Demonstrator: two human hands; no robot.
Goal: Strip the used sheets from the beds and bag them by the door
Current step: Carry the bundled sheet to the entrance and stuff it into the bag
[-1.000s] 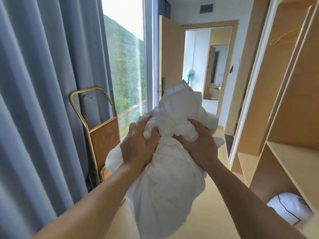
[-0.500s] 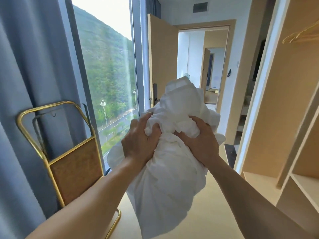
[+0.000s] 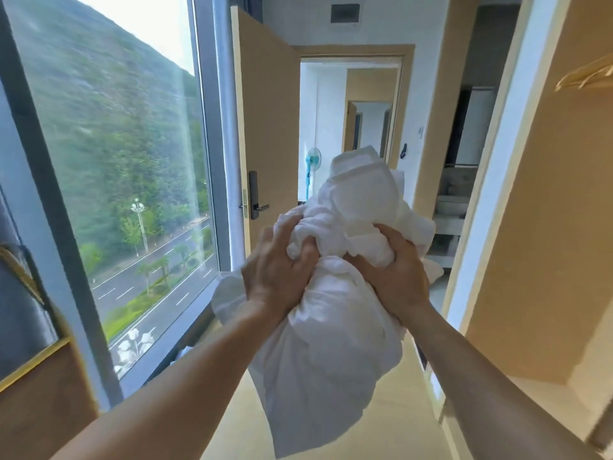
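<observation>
Sheets bundle (image 3: pixel 331 333) clutched by left hand (image 3: pixel 278 270) and right hand (image 3: pixel 398 277), open door (image 3: pixel 268 127) ahead (window (image 3: pixel 116 161) at left)

Cart (image 3: pixel 39 410) cropped left, sheets (image 3: pixel 326 343) hide doorway (image 3: pixel 351 94) threshold

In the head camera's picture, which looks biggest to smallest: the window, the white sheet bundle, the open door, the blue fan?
1. window
2. sheet bundle, held nearest the camera, so it looks enlarged
3. open door
4. blue fan, far off
</observation>
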